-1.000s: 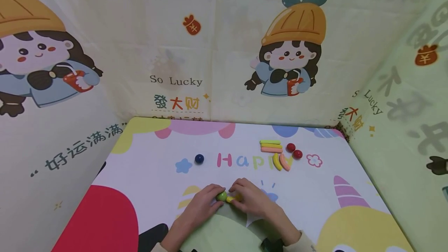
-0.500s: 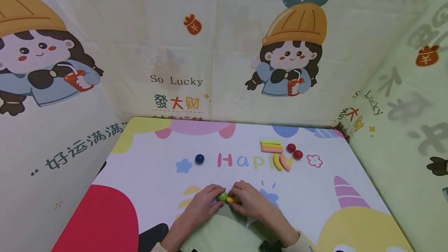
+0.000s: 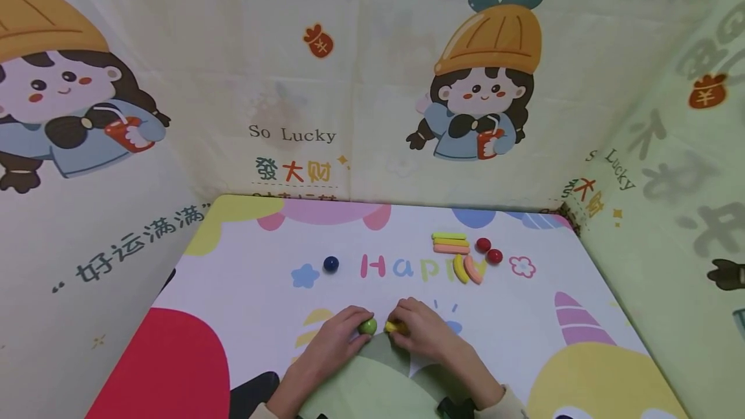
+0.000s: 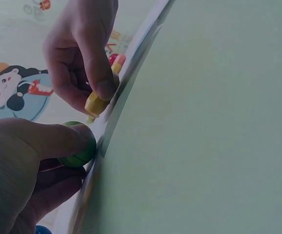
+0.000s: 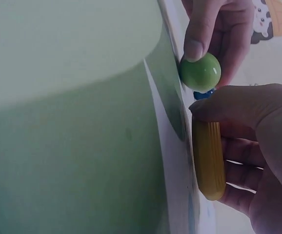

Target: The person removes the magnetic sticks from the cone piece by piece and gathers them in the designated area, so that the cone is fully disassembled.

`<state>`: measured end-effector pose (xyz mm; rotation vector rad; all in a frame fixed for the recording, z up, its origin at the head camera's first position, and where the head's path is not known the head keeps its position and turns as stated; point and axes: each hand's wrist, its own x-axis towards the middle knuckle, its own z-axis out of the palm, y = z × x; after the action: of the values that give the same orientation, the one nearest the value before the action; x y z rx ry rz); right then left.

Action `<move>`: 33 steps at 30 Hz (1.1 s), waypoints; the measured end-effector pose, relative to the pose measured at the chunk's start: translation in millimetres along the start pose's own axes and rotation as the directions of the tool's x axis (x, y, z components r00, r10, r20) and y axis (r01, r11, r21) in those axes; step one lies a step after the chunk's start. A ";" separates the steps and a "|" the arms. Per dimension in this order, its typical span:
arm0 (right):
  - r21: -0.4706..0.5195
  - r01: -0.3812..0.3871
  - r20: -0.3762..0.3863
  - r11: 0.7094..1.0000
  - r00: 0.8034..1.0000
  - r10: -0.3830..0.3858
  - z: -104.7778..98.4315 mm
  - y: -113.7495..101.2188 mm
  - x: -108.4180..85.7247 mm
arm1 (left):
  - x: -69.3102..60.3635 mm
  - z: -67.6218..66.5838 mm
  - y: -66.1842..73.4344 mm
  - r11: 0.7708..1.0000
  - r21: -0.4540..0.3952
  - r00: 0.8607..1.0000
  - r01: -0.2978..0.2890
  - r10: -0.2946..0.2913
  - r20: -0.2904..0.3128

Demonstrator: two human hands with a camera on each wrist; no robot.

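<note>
Between the thumb and fingers of my left hand is a glossy green ball, held just above or on the table; the contact is not clear. To its right, my right hand pinches a yellow oblong piece. The right wrist view shows that yellow piece with lengthwise ridges and a rounded end, the thumb over its other end. A narrow gap separates it from the green ball. In the left wrist view, the left thumb lies across the ball.
A dark blue ball sits beyond the left hand on the patterned table. Back right lie several coloured sticks, two red balls, a yellow curved piece and a pink curved piece. Printed cloth hangs behind.
My right hand has drawn slightly right with the yellow piece, which earlier was up against the green ball; now a gap shows between them. The left hand has hardly moved.
</note>
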<state>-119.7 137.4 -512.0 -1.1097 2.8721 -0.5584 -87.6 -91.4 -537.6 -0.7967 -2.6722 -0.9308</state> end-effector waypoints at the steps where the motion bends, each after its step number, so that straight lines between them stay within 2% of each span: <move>1: 0.001 -0.002 0.001 1.000 1.000 0.002 -0.1 1.0 -0.6 | -0.1 0.0 0.3 1.000 -0.002 1.000 0.003 -0.003 0.002; 9: 0.018 -0.013 0.018 1.000 1.000 0.013 -0.6 3.8 -3.2 | -0.1 -2.2 2.0 1.000 -0.019 1.000 0.022 -0.022 0.019; 14: 0.009 0.007 0.010 1.000 1.000 -0.007 -3.7 5.7 -6.1 | 0.4 -4.4 -3.2 1.000 0.008 1.000 0.018 -0.017 -0.022; 23: 0.026 -0.016 0.058 1.000 0.998 0.015 -12.3 8.6 -9.8 | 3.9 -15.9 -15.0 0.997 -0.015 0.991 0.072 -0.073 -0.114; 29: 0.009 -0.086 0.017 0.996 0.996 0.085 -13.3 14.6 -6.6 | 8.9 -21.0 -22.7 0.993 0.000 0.979 0.117 -0.116 -0.169; 33: 0.033 -0.159 -0.022 0.987 0.987 0.160 -14.2 22.4 -0.6 | 11.7 -21.5 -30.1 0.989 -0.010 0.969 0.151 -0.150 -0.197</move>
<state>-135.7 157.7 -506.3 -0.8646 2.9272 -0.6096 -113.6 -119.6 -532.2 -0.4773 -2.5869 -0.9809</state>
